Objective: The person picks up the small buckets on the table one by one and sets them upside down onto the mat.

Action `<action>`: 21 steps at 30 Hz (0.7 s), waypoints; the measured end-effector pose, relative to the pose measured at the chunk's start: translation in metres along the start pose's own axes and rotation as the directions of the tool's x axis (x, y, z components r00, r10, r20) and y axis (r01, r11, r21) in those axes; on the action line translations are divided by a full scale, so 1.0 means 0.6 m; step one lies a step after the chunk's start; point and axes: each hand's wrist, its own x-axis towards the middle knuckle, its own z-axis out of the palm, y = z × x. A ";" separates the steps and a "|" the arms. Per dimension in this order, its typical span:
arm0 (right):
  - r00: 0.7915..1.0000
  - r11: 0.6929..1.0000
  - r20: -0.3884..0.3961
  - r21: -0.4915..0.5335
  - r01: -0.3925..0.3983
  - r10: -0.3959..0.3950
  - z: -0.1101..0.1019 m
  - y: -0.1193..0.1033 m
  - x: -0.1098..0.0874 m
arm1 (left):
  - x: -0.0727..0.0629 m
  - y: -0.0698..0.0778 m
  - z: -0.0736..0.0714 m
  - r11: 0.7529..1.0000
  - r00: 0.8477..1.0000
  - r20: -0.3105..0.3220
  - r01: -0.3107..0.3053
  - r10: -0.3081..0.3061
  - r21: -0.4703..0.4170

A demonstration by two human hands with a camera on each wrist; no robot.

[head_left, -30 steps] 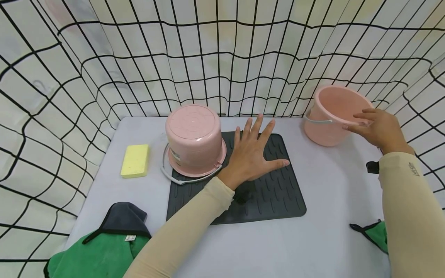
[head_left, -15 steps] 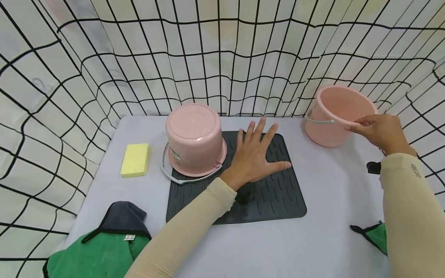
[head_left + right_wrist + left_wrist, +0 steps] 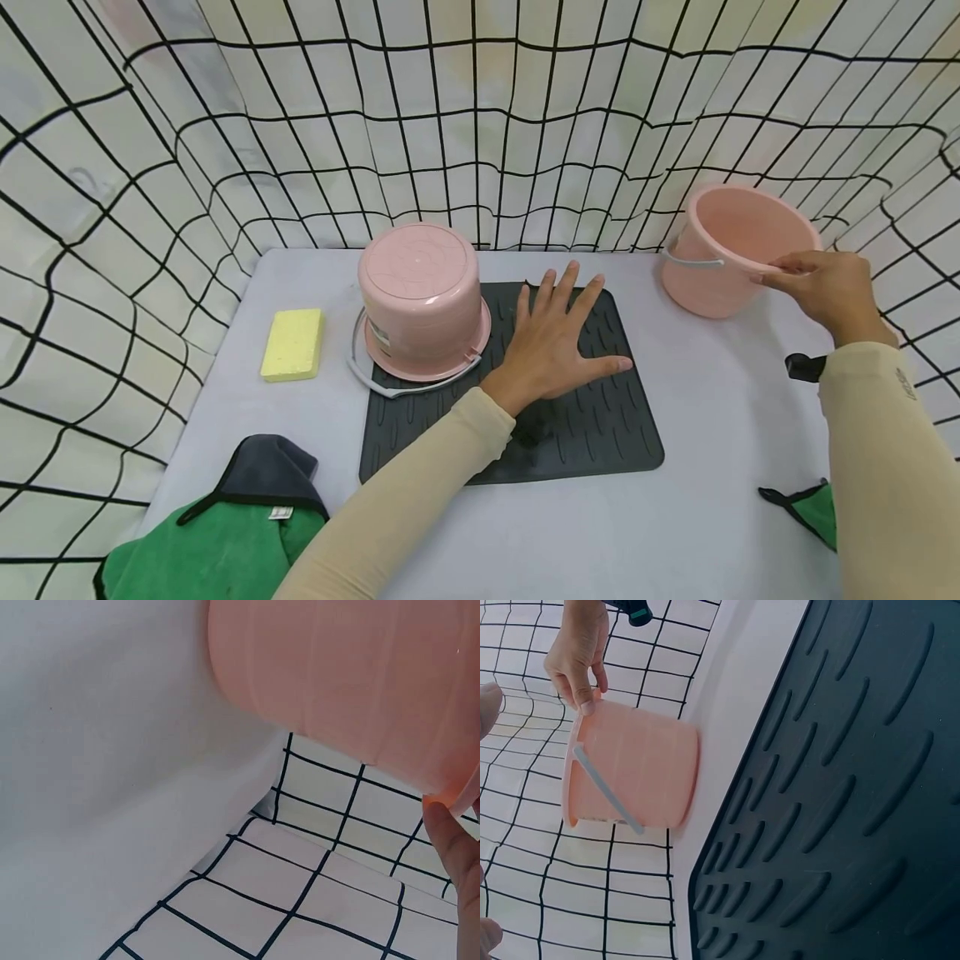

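Note:
My right hand (image 3: 838, 292) pinches the near right rim of an upright pink bucket (image 3: 705, 287) at the table's back right; its pale handle hangs down the side. From the side, the left wrist view shows this bucket (image 3: 634, 765) with the right hand (image 3: 579, 656) at its rim. In the right wrist view the thumb presses against the bucket wall (image 3: 337, 682). My left hand (image 3: 547, 350), fingers spread wide, hovers over a dark ribbed mat (image 3: 600, 433) and holds nothing. Left of it a second pink bucket (image 3: 420, 308) stands upside down, partly on the mat.
A yellow sponge (image 3: 292, 345) lies at the table's left. Green cloth with dark trim (image 3: 217, 542) lies front left, and another green piece (image 3: 813, 510) shows beside the right forearm. Black-grid white fabric (image 3: 495, 142) surrounds the table (image 3: 637, 533) at the back and sides.
The right hand's fingers, stretched over the rim a second ago, now bend down and pinch it. That bucket sits slightly further right in view. The left hand has drifted slightly right, still spread.

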 end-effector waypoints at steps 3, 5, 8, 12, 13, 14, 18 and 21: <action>1.000 1.000 -0.002 0.008 -0.014 0.014 -0.002 0.000 -0.005 | -0.001 0.001 0.003 1.000 1.000 0.005 0.003 -0.003 0.004; 1.000 1.000 -0.002 -0.007 -0.013 0.013 -0.002 0.000 -0.006 | -0.001 0.002 0.005 1.000 1.000 0.006 0.004 -0.004 0.006; 1.000 0.999 -0.005 -0.035 0.003 -0.003 -0.002 -0.002 -0.007 | -0.001 0.004 0.007 1.000 1.000 0.010 -0.001 0.000 0.008; 0.999 0.998 0.008 -0.063 0.032 -0.032 -0.004 -0.005 -0.007 | 0.000 0.006 0.010 1.000 1.000 0.016 -0.010 0.010 0.003; 0.999 0.997 0.020 -0.062 0.034 -0.033 -0.006 -0.005 -0.007 | 0.000 0.006 0.011 1.000 1.000 0.016 -0.012 0.012 0.003; 0.999 0.998 0.034 -0.062 0.034 -0.032 -0.007 -0.006 -0.007 | 0.000 0.006 0.011 1.000 1.000 0.014 -0.013 0.013 0.002; 0.996 0.998 0.090 -0.053 0.025 -0.020 -0.015 -0.006 -0.008 | 0.001 0.007 0.014 1.000 1.000 0.012 -0.015 0.015 0.005; 0.995 0.998 0.093 -0.054 0.034 -0.029 -0.016 -0.005 -0.007 | 0.001 0.008 0.015 1.000 1.000 0.017 -0.019 0.019 0.009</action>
